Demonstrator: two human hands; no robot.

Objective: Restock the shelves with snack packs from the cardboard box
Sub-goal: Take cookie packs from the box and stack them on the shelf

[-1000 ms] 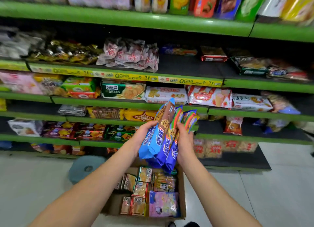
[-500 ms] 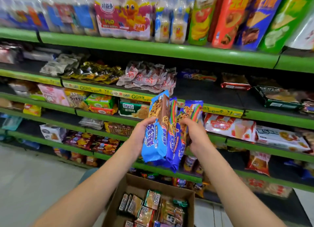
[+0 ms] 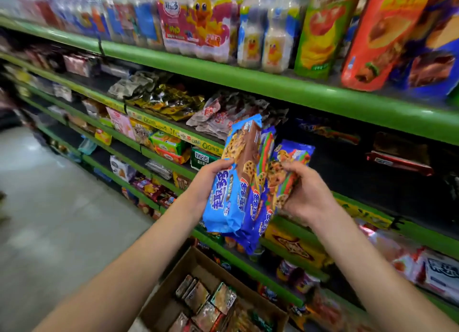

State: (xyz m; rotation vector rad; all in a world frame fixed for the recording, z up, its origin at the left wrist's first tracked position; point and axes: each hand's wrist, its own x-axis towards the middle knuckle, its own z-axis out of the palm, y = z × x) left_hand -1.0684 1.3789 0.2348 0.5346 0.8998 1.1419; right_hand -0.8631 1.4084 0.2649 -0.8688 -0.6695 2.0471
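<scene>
Head camera, looking down along a green shelving run, and both bare forearms reach up from the bottom corners to meet in the middle of the frame. The left hand point(image 3: 211, 182) comes in from the lower left, wrist nearly straight, thumb laid across the front of a light blue cookie pack point(image 3: 227, 195) and the fingers wrapped behind it, so it grips that pack along its left edge. The right hand point(image 3: 306, 195) angles in from the lower right, wrist bent inward, fingers curled and pinching the upper part of the rainbow-striped cookie pack point(image 3: 285, 175). Between the two sits a darker blue pack point(image 3: 255, 207), sandwiched in the bundle (which hand actually bears it is hard to tell). All three packs stand roughly upright, tops leaning slightly right, held in the air in front of the middle shelf point(image 3: 367, 207) and not touching it. Behind the bundle, a dark stretch of shelf carries a red flat pack point(image 3: 397, 161) well to the right and pale crinkled wrappers point(image 3: 218, 118) just to the upper left. Higher up, the top shelf edge point(image 3: 273, 83) runs diagonally under bottles with duck labels point(image 3: 273, 46) and tall chip canisters point(image 3: 320, 31). Down below the forearms, the cardboard box point(image 3: 198, 259) sits on the floor just beside the bottom shelf, flaps open, with small snack packs point(image 3: 206, 304) standing on edge inside. The grey floor point(image 3: 57, 220) stretches away on the left, blurred.
</scene>
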